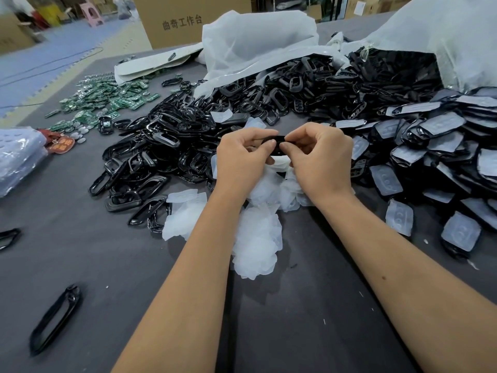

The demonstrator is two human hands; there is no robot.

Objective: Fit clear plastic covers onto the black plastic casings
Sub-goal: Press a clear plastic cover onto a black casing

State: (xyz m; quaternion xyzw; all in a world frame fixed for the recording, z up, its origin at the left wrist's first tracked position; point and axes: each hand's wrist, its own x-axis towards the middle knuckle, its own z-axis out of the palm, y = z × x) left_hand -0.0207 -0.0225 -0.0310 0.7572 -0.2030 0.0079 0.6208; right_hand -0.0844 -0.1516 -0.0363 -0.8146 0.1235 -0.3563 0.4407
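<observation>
**Both hands on one black casing above the heap of covers**

We hold a black casing between our two hands, raised just above the counter. The left hand curls its fingers and thumb round the casing's left end, and the right hand pinches its right end, thumb tips nearly meeting. Only a short, glossy, dark arc of the casing shows between the fingers; a pale edge sits just under it, but we cannot tell whether a cover is seated in it.

Directly beneath the hands lies a heap of clear covers: thin, milky, translucent pieces with rounded corners, soft-looking and overlapping.

To the left and behind spreads a wide pile of bare casings, shiny black oval frames with open centres, tumbled at every angle. To the right lies a pile of fitted casings, black shells whose faces are filled with frosted panels bearing small raised button shapes.

The counter is covered in a dark grey, matte, cloth-like surface. One loose frame lies alone near the left front. Green circuit boards are scattered at the far left, crumpled white plastic bags spill casings at the back, and a cardboard box with printed characters stands beyond.
</observation>
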